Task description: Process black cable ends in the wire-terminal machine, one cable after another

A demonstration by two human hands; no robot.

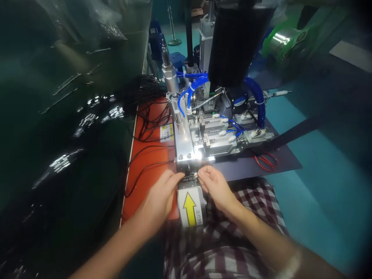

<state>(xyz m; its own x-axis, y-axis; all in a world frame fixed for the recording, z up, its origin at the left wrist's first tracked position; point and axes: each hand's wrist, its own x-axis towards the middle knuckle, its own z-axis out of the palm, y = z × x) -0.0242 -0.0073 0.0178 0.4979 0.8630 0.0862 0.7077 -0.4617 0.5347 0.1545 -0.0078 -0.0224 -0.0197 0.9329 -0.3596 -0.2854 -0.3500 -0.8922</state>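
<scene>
- 2 bare hands meet at the near end of a metal machine (185,143), seen from above by the person working there.
- The right hand (215,184) is nearly closed, thumb and forefinger pinching what looks like a small silvery piece (196,175); a fingertip grip probably suits something so slight.
- The left hand (162,190) sits just opposite, fingers bent in towards the thumb. Whether it has hold of anything, I cannot tell.
- The small silvery piece lies between the hands, in front of the machine's near edge; facing hands likely give better control from both sides.
- Just below is a white label with a yellow arrow (190,207) pointing away from the person, presumably to mark a direction.
- On the left, black cables (148,164) trail over an orange surface (151,155), perhaps to leave the working spot accessible.
- Blue tubes (200,80) arch above the machine, bundled, it seems, to stay clear of the hands.
- At the far right is a blurred green spool (280,42).
</scene>
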